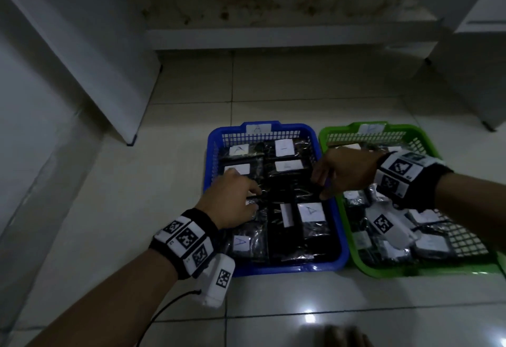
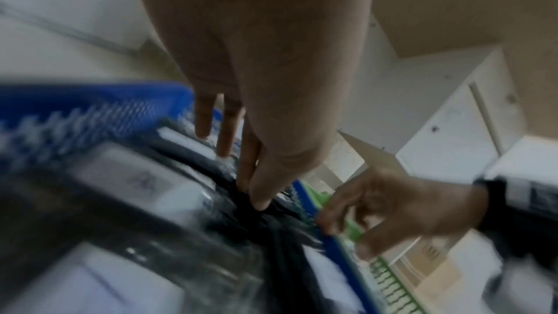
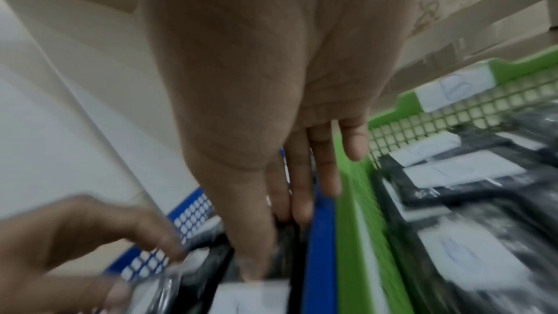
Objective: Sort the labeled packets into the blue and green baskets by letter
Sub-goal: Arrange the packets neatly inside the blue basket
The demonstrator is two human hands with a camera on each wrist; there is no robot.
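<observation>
The blue basket (image 1: 287,268) holds several black packets with white labels marked A (image 1: 310,211). To its right, the green basket (image 1: 410,271) holds more labeled black packets. Both hands are over the middle of the blue basket. My left hand (image 1: 253,196) pinches the left end of a black packet (image 1: 287,192), thumb and forefinger together on the wrinkled plastic (image 2: 256,199). My right hand (image 1: 320,189) grips the packet's right end near the blue rim (image 3: 320,247), its thumb (image 3: 256,259) down on the plastic. This packet's label is hidden.
The baskets sit side by side on a glossy tiled floor (image 1: 164,182). A white cabinet (image 1: 109,73) stands to the left, a low ledge (image 1: 273,37) at the back, and white furniture (image 1: 479,73) at the right. A black cable (image 1: 164,308) trails from my left wrist.
</observation>
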